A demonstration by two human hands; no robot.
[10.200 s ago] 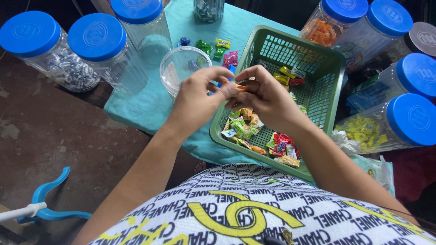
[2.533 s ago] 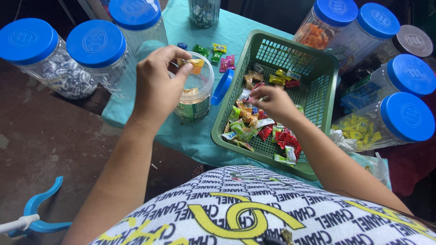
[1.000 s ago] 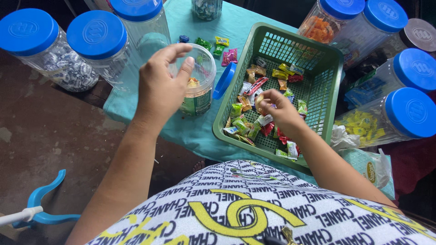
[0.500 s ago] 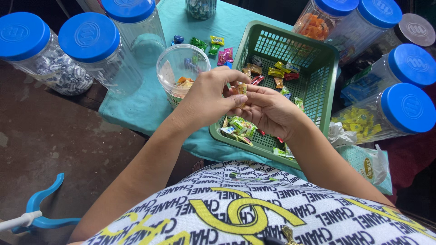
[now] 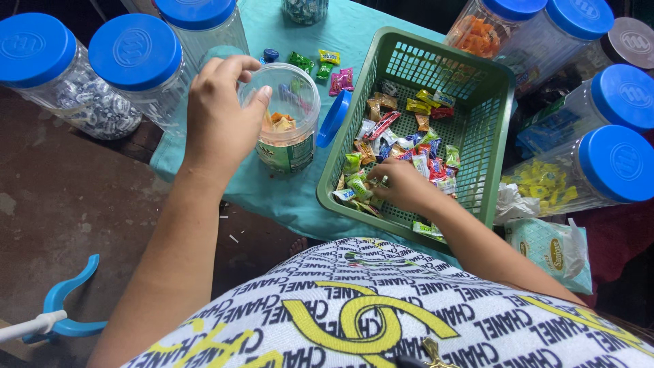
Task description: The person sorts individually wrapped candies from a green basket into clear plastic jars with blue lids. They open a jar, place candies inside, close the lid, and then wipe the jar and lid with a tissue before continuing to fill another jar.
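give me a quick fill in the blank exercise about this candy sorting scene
1. The left hand rests on the rim of an open clear ____.
2. The right hand reaches among wrapped candies inside a ____ basket.
3. The closed jars to the left have ____ lids.
4. The cloth under the basket is ____.

Missing words: jar; green; blue; teal
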